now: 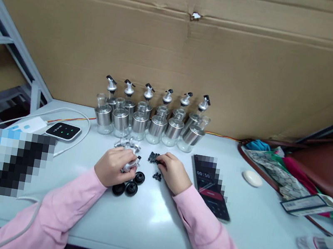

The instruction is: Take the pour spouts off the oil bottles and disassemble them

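My left hand (pixel 114 166) is closed around a silver pourer spout (pixel 131 164) with a black tip, held just above the white table (pixel 151 219). My right hand (pixel 174 173) rests on the table with its fingertips pinched at a small pile of black rubber pieces (pixel 153 157); a few more black bits (pixel 157 176) lie beside it. Three black round caps (pixel 132 183) sit below my left hand. More silver spouts (pixel 127 144) lie just behind the left hand. Both sleeves are pink.
Two rows of glass bottles with metal collars (pixel 151 122), the back row fitted with pourers, stand against a cardboard wall. A phone showing a timer (pixel 210 186) lies to the right, with a white oval object (pixel 252 178), a tray of clutter (pixel 276 169) and a box (pixel 308 204). Power strip and cables (pixel 27 123) lie left.
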Available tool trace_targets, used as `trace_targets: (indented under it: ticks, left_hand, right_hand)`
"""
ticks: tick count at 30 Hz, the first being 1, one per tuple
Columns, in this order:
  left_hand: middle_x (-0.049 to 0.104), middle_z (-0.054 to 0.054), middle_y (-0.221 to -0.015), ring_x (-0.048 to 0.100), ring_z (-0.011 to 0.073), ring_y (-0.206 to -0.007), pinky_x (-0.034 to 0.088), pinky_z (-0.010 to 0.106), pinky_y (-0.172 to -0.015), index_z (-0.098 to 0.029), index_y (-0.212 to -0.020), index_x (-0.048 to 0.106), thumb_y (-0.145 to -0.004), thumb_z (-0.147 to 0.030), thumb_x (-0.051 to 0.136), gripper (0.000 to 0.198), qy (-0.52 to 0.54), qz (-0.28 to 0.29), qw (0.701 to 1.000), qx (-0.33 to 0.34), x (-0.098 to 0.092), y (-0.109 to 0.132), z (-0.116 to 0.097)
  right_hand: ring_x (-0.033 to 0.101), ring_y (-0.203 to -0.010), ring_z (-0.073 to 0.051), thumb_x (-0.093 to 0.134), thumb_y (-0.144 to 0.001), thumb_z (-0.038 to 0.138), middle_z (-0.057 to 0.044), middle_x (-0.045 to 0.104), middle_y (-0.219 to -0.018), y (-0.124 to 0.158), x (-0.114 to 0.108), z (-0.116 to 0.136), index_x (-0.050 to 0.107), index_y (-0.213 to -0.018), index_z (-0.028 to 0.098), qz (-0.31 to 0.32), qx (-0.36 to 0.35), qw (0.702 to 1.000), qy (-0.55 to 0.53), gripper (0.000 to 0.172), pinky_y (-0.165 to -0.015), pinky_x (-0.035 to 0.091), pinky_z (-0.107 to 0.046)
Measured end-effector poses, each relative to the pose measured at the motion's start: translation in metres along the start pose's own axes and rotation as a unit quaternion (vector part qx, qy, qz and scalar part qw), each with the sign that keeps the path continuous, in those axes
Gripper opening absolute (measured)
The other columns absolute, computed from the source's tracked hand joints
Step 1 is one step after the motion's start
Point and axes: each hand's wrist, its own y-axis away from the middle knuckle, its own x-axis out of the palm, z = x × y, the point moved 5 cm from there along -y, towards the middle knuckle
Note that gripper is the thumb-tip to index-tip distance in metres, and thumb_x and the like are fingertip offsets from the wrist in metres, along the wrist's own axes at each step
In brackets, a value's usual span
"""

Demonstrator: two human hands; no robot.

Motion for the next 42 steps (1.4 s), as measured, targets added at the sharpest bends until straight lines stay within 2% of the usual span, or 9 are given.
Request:
trace_targets:
  ticks: [9,21,33,37,42]
  left_hand:
    - [0.048,-0.001,-0.053,0.039,0.0108,-0.048,0.037,0.023,-0.049,-0.017,-0.066,0.046,-0.074,-0.013,0.044,0.010,0.005,-0.004,1.000,0.007,-0.002,-0.001,-0.003]
    - [0.046,-0.002,-0.054,0.038,0.0112,-0.048,0.036,0.023,-0.049,-0.018,-0.065,0.044,-0.074,-0.012,0.044,0.011,0.003,0.003,1.000,-0.001,0.001,0.000,0.000]
    - [0.050,0.000,-0.056,0.041,0.0122,-0.049,0.038,0.023,-0.050,-0.016,-0.077,0.049,-0.070,-0.011,0.042,0.011,-0.004,0.009,1.000,0.001,0.002,0.001,0.001]
    - [0.051,0.000,-0.060,0.046,0.0122,-0.050,0.041,0.023,-0.052,-0.017,-0.081,0.047,-0.069,-0.010,0.042,0.015,0.006,0.008,1.000,-0.012,0.003,0.003,0.003]
    - [0.054,0.005,-0.077,0.054,0.0148,-0.067,0.046,0.026,-0.059,-0.018,-0.084,0.040,-0.067,-0.008,0.041,0.019,0.049,0.032,0.997,-0.058,0.009,0.006,0.009]
  right_hand:
    - [0.058,-0.084,-0.019,0.057,-0.077,0.012,-0.007,0.060,-0.088,-0.002,-0.001,0.004,0.065,-0.090,0.016,0.000,0.000,1.000,0.014,0.015,-0.077,0.044,-0.029]
    - [0.057,-0.083,-0.017,0.051,-0.081,0.012,-0.006,0.059,-0.086,-0.002,-0.001,0.005,0.065,-0.088,0.016,0.001,-0.001,1.000,0.025,0.015,-0.077,0.042,-0.026]
    - [0.055,-0.087,-0.018,0.055,-0.076,0.011,-0.006,0.058,-0.089,0.000,-0.003,0.006,0.064,-0.088,0.017,-0.008,-0.005,1.000,0.019,0.016,-0.079,0.043,-0.029]
    - [0.053,-0.088,-0.020,0.056,-0.075,0.010,-0.006,0.057,-0.088,0.000,-0.003,0.007,0.063,-0.087,0.017,-0.036,-0.026,0.999,0.013,0.015,-0.079,0.043,-0.032]
    - [0.052,-0.087,-0.020,0.047,-0.081,0.011,-0.008,0.055,-0.088,0.007,-0.021,0.022,0.061,-0.090,0.015,-0.153,-0.117,0.980,-0.053,0.017,-0.079,0.044,-0.034]
